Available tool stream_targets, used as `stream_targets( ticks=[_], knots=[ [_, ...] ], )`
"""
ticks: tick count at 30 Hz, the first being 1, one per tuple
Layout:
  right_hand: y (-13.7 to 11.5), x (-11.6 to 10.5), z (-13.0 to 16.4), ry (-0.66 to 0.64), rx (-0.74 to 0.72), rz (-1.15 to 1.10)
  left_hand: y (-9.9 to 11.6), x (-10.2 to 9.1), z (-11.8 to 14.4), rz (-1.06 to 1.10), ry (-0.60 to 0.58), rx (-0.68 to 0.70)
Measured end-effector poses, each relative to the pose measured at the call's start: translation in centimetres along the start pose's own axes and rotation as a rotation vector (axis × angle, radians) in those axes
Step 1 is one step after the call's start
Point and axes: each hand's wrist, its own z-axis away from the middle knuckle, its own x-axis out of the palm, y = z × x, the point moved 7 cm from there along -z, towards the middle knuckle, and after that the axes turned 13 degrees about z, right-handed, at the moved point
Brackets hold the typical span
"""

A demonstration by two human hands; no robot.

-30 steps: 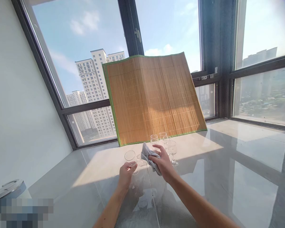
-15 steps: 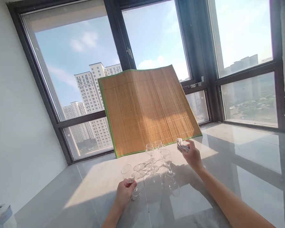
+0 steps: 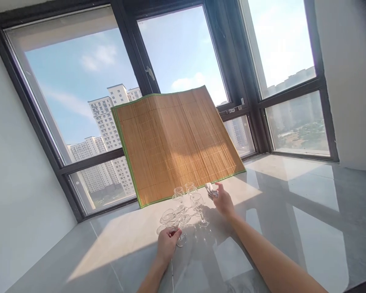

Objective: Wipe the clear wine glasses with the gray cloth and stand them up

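Observation:
My left hand (image 3: 167, 243) grips a clear stemmed glass (image 3: 171, 221) whose foot rests on the glossy grey surface (image 3: 280, 228). Just behind it stands a cluster of several more stemmed glasses (image 3: 187, 197). My right hand (image 3: 224, 201) reaches past the cluster on its right side and pinches a small crumpled grey cloth (image 3: 211, 189) low over the surface, close to the foot of the bamboo mat (image 3: 173, 142).
The bamboo mat with green edging leans upright against the dark-framed windows (image 3: 134, 61) at the back. A white wall (image 3: 15, 183) runs along the left, another wall (image 3: 350, 81) stands at the right. High-rise buildings show through the glass.
My right hand carried the cloth away from the held glass to the right and down behind the cluster. My left hand lowered its glass onto the surface. The view tilted upward.

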Motion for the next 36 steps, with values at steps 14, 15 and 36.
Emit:
stream_targets(
  ticks=[14,15,36],
  knots=[
    [0.6,-0.2,0.0,-0.042,0.082,-0.067,-0.2,3.2,-2.3,-0.119,0.062,0.04],
    [0.6,-0.2,0.0,-0.049,0.088,-0.07,-0.2,2.9,-2.0,-0.092,0.091,0.043],
    [2.6,-0.1,-0.3,-0.041,0.166,-0.019,3.6,6.8,2.7,-0.478,-0.131,0.279]
  ],
)
